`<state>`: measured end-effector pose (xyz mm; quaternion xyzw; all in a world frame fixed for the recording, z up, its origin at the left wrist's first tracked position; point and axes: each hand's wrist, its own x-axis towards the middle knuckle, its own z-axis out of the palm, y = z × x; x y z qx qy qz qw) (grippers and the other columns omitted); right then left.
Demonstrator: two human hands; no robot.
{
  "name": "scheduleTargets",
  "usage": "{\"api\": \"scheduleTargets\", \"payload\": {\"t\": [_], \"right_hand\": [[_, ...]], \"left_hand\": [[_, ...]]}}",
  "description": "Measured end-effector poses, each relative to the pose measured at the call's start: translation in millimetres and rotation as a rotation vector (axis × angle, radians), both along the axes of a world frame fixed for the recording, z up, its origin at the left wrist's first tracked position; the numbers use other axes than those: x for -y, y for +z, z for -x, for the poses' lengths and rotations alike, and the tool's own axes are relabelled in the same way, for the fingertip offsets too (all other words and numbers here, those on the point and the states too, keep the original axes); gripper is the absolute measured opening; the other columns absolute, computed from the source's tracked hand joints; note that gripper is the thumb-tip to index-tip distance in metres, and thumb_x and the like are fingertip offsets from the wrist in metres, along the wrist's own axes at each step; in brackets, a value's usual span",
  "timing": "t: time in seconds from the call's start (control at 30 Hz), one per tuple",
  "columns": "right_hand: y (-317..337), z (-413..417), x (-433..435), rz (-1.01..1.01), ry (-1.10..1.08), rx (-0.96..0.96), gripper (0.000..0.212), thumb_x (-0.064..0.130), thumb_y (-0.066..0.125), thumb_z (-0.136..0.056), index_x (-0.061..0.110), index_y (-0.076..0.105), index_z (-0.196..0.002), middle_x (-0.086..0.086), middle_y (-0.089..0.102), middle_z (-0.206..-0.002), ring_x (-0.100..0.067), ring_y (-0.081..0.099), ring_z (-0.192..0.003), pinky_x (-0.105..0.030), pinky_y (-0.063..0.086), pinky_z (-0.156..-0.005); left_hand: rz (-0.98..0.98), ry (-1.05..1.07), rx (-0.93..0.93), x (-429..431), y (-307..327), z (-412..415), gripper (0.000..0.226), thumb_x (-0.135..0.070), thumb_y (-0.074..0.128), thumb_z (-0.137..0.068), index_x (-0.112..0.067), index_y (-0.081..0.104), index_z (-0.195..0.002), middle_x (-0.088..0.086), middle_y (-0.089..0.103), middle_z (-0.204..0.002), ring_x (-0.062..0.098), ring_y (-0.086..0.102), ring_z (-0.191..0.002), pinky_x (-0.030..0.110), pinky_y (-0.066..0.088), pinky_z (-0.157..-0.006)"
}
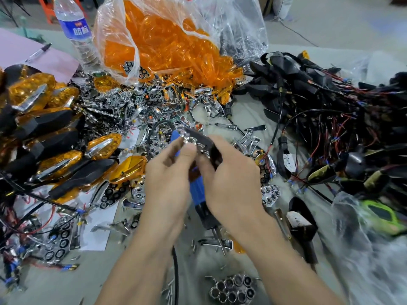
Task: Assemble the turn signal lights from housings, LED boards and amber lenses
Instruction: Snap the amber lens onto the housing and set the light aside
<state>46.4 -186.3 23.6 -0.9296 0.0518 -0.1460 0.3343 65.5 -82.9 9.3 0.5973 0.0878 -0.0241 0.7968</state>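
My right hand (229,172) grips a black housing (208,144) above the middle of the table. A chrome reflector with LED cups (191,140) sits in the housing's open face, and my left hand (169,170) pinches it with thumb and fingertips. Under both hands lies a blue-and-black soldering iron (199,194), its tip pointing towards me. Amber lenses (167,47) fill a clear plastic bag at the back. Finished amber lights (55,137) are piled at the left. Black housings with wires (330,111) are heaped at the right.
Loose chrome reflectors (141,102) and trim pieces litter the table's middle. A water bottle (76,29) stands at the back left beside a marker (38,52) on pink paper. One chrome reflector (233,289) lies near the front edge. A black housing (301,221) rests at the right front.
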Motion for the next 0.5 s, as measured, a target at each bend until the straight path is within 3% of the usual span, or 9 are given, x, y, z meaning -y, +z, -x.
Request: {"api": "scheduleTargets", "payload": {"t": [0.03, 0.07, 0.13, 0.2, 0.27, 0.33, 0.4, 0.43, 0.5], "right_hand": [[0, -2, 3, -0.18, 0.012, -0.034, 0.008, 0.035, 0.064, -0.094, 0.027, 0.064, -0.093, 0.01, 0.066, -0.072, -0.021, 0.06, -0.071, -0.037, 0.045, -0.066], [-1, -4, 8, -0.336, 0.021, -0.072, 0.015, 0.033, 0.067, -0.092, 0.025, 0.063, -0.079, 0.013, 0.059, -0.061, -0.013, 0.053, -0.061, -0.033, 0.041, -0.061], [-1, -5, 12, -0.475, 0.047, -0.151, 0.03, 0.036, 0.068, -0.09, 0.024, 0.06, -0.064, 0.014, 0.054, -0.051, -0.005, 0.044, -0.049, -0.024, 0.035, -0.054], [0, -6, 13, -0.528, 0.116, -0.273, 0.033, 0.043, 0.064, -0.089, 0.02, 0.062, -0.066, 0.007, 0.059, -0.053, -0.01, 0.048, -0.047, -0.028, 0.039, -0.055], [1, -7, 17, -0.588, 0.202, -0.384, 0.04, 0.046, 0.062, -0.092, 0.014, 0.063, -0.069, -0.002, 0.066, -0.057, -0.016, 0.055, -0.043, -0.029, 0.042, -0.051], [2, -10, 28, -0.514, 0.232, -0.412, 0.049, 0.057, 0.058, -0.09, 0.011, 0.067, -0.074, 0.0, 0.069, -0.061, -0.017, 0.062, -0.047, -0.031, 0.046, -0.05], [4, -13, 45, -0.429, 0.143, -0.354, 0.05, 0.067, 0.054, -0.083, 0.021, 0.074, -0.087, 0.003, 0.074, -0.068, -0.016, 0.067, -0.055, -0.038, 0.054, -0.06], [3, -15, 56, -0.395, 0.076, -0.313, 0.042, 0.064, 0.055, -0.084, 0.027, 0.075, -0.09, 0.003, 0.075, -0.071, -0.015, 0.068, -0.058, -0.04, 0.056, -0.064], [0, -19, 80, -0.255, -0.018, -0.259, 0.031, 0.047, 0.059, -0.093, 0.02, 0.075, -0.089, -0.001, 0.072, -0.07, -0.014, 0.064, -0.057, -0.038, 0.055, -0.062]], "left_hand": [[0.035, -0.035, 0.012, -4, 0, -2, 0.02, -0.019, 0.066, -0.099, -0.025, 0.083, -0.093, -0.003, 0.08, -0.096, 0.009, 0.072, -0.087, 0.022, 0.059, -0.076], [0.073, -0.089, -0.003, -8, 3, -3, 0.025, -0.019, 0.064, -0.098, -0.03, 0.084, -0.087, -0.003, 0.08, -0.095, 0.009, 0.074, -0.088, 0.022, 0.06, -0.077], [0.181, -0.164, -0.054, -12, 8, -6, 0.022, -0.023, 0.066, -0.086, -0.035, 0.084, -0.081, -0.001, 0.081, -0.093, 0.012, 0.076, -0.085, 0.025, 0.061, -0.074], [0.275, -0.162, -0.106, -14, 7, -11, 0.016, -0.021, 0.067, -0.081, -0.022, 0.083, -0.078, 0.005, 0.076, -0.085, 0.02, 0.073, -0.077, 0.03, 0.062, -0.068], [0.249, -0.126, -0.138, -12, 1, -16, 0.013, -0.014, 0.064, -0.092, -0.006, 0.073, -0.087, 0.017, 0.063, -0.083, 0.03, 0.062, -0.075, 0.036, 0.06, -0.065], [0.231, -0.048, -0.174, -9, -6, -20, 0.019, -0.011, 0.056, -0.102, -0.002, 0.063, -0.087, 0.018, 0.06, -0.078, 0.029, 0.059, -0.069, 0.036, 0.058, -0.06], [0.223, 0.063, -0.236, -12, -10, -27, 0.022, -0.011, 0.053, -0.105, -0.007, 0.063, -0.086, 0.012, 0.065, -0.082, 0.02, 0.063, -0.066, 0.029, 0.058, -0.054], [0.233, 0.099, -0.265, -16, -12, -31, 0.019, -0.012, 0.051, -0.105, -0.006, 0.063, -0.092, 0.014, 0.067, -0.092, 0.019, 0.066, -0.067, 0.025, 0.056, -0.05], [0.287, 0.149, -0.297, -32, -14, -38, 0.016, -0.014, 0.048, -0.108, -0.003, 0.059, -0.104, 0.022, 0.064, -0.11, 0.021, 0.071, -0.068, 0.02, 0.053, -0.045]]}}
